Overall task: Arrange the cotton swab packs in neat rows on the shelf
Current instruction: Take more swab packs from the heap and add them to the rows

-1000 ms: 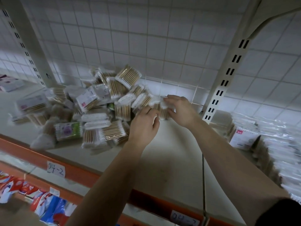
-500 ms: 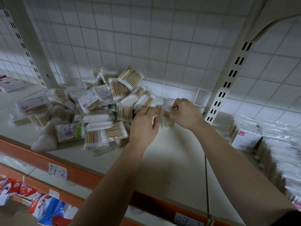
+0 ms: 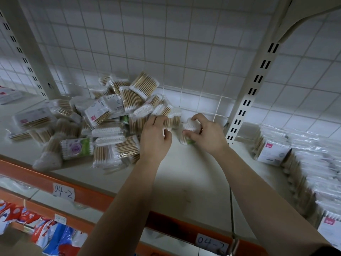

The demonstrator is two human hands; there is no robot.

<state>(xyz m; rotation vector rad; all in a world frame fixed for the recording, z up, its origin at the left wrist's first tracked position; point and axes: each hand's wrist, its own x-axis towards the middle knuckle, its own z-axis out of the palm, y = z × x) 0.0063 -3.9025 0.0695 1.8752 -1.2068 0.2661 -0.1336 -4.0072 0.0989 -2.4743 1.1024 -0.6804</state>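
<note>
Shelf [image 3: 193,182] pale, with an orange front lip bearing a handwritten label [image 3: 63,193] reading 04-2. Loose heap of cotton swab packs [image 3: 110,126] lies left of centre, reaching the far wire grid panel [image 3: 166,43]; packs face every way, wooden sticks and white tips showing.

Right hand [image 3: 208,137] pinches a single pack [image 3: 189,129], fingers curled over its white-tipped top, thumb on its near side. That pack stands upright on the shelf just right of the heap, near the slotted upright [image 3: 258,80].

Left hand [image 3: 154,139] rests at the heap's right edge, fingers curled onto the packs; cannot tell whether it grips one.

Standing rows of packs [image 3: 304,163] fill the bay to the right. Red and blue packets [image 3: 46,231] sit on the shelf below.
</note>
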